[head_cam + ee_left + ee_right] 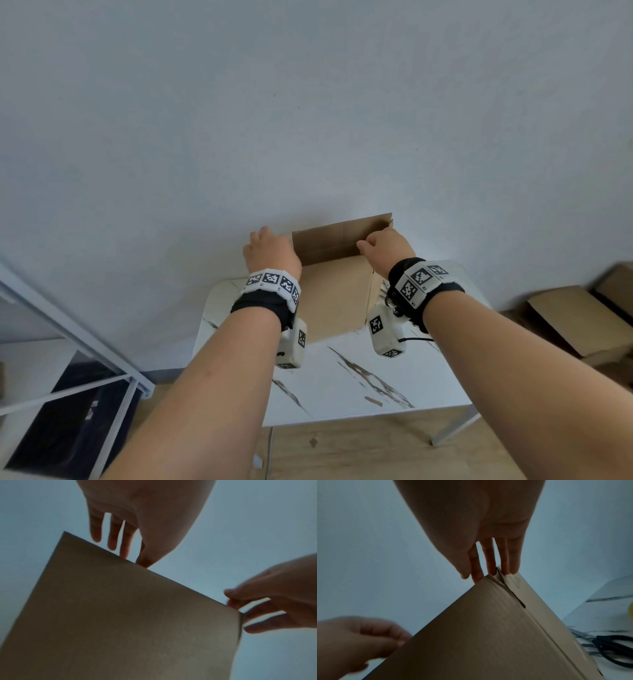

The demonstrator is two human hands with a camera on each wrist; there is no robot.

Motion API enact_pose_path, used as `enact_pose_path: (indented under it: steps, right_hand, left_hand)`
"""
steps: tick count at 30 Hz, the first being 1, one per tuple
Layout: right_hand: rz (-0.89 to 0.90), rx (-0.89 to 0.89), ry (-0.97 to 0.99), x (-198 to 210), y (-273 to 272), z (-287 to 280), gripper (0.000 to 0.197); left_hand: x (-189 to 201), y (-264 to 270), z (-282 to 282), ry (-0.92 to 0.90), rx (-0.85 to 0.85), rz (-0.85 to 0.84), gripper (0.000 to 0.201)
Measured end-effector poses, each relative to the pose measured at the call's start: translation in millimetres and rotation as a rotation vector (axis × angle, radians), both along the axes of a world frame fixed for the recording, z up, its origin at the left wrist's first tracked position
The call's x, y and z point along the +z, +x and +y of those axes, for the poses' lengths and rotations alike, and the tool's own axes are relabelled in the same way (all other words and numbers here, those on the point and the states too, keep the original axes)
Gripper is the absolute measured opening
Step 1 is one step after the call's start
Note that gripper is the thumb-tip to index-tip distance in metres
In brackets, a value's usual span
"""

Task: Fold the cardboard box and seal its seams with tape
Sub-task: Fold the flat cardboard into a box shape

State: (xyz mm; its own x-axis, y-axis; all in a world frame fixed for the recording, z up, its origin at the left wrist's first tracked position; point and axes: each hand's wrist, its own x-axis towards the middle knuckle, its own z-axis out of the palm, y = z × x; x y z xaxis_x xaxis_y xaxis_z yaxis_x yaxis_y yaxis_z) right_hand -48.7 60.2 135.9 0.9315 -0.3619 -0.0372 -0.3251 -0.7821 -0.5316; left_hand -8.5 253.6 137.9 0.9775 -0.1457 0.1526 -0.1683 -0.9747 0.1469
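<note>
A brown cardboard box (335, 294) stands upright on the white marbled table (359, 387), its top open with a flap raised against the wall. My left hand (265, 246) holds the box's upper left edge; in the left wrist view thumb and forefinger of that left hand (137, 555) pinch the rim of the panel (120, 615). My right hand (376, 245) grips the upper right corner. From the right wrist, the right hand (481, 573) has its thumb in front and its fingers over the top of the box (488, 635).
Black-handled scissors (611, 646) lie on the table right of the box, and a yellow thing (630, 609) shows at the frame edge. Flattened cardboard boxes (575, 315) lie on the floor at right. A white metal frame (68, 342) stands at left. The wall is close behind.
</note>
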Motion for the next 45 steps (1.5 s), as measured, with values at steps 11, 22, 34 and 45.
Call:
enact_pose_path:
  steps: [11, 22, 34, 45]
  right_hand:
    - [-0.026, -0.164, 0.23, -2, -7, -4, 0.061]
    - [-0.063, -0.119, 0.353, -14, -13, -6, 0.061]
    - [-0.081, -0.04, 0.503, -33, -18, 5, 0.044]
    - [-0.084, -0.076, 0.505, -45, -19, 0, 0.025]
  left_hand:
    - [-1, 2, 12, -0.141, 0.175, 0.289, 0.04]
    - [-15, 0, 16, -0.399, 0.227, 0.097, 0.042]
    - [-25, -5, 19, -0.531, 0.085, 0.149, 0.025]
    - [-44, 4, 31, -0.67, 0.14, 0.39, 0.051]
